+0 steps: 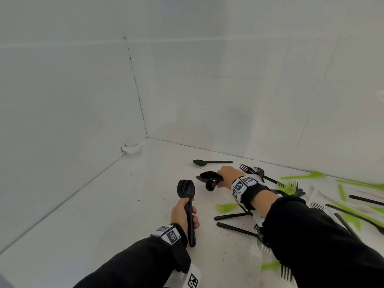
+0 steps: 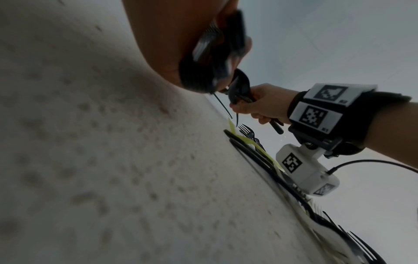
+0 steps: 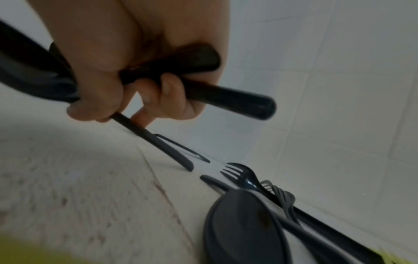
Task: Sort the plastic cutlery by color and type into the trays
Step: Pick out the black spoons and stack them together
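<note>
My left hand [image 1: 184,213] grips the handles of a nested stack of black spoons [image 1: 186,189], bowls up and pointing away from me. Up close, the same stack [image 2: 203,53] lies blurred against my palm. My right hand [image 1: 226,175] rests low on the white surface and grips a few black spoons [image 1: 208,179], bowls to the left. In the right wrist view my fingers [image 3: 167,91] curl round their black handles [image 3: 226,96]. One more black spoon [image 1: 212,162] lies alone just beyond that hand. No tray is in view.
Black forks [image 1: 255,171] lie right of my right hand. Mixed green [image 1: 303,176], black and white cutlery [image 1: 318,196] is scattered across the right side, partly under my right forearm. White walls meet in a corner [image 1: 145,136] at the back left.
</note>
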Tool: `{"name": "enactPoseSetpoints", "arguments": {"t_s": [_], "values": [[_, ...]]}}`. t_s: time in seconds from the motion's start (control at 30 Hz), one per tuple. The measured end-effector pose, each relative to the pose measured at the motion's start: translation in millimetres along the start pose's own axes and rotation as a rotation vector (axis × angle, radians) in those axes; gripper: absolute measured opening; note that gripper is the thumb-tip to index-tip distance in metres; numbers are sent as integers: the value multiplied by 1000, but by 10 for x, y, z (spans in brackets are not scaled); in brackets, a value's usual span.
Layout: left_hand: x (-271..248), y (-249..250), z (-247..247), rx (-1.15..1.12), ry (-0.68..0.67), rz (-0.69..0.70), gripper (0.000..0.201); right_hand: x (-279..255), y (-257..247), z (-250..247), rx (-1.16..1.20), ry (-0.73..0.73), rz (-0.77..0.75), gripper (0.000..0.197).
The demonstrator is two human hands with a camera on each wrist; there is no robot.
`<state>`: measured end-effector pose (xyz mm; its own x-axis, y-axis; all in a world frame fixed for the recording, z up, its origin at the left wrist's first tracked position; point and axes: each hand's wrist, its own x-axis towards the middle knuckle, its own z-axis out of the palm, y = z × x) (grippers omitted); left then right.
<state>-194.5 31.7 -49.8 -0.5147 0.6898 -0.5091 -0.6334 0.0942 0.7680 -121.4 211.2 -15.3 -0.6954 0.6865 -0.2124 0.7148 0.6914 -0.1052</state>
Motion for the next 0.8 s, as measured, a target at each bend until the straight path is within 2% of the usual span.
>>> {"name": "enactPoseSetpoints", "arguments": {"t_s": [0.13,0.23,0.3,0.5,0.63,0.8], "values": [[1,34,17,-15,-3,-5,22,26,17,-169,107,46,-12,31],[16,79,63,-15,-10,-5,22,77,36,-206,73,61,26,31],[42,116,107,-10,-13,0,22,120,28,-235,32,41,45,32],[173,199,248,-12,-25,-9,22,357,21,-258,158,25,-4,37],[297,216,314,-5,-26,-20,22,570,45,-191,107,0,-4,53],[459,229,370,0,-24,-26,22,815,40,-123,124,-21,-36,49]]}}
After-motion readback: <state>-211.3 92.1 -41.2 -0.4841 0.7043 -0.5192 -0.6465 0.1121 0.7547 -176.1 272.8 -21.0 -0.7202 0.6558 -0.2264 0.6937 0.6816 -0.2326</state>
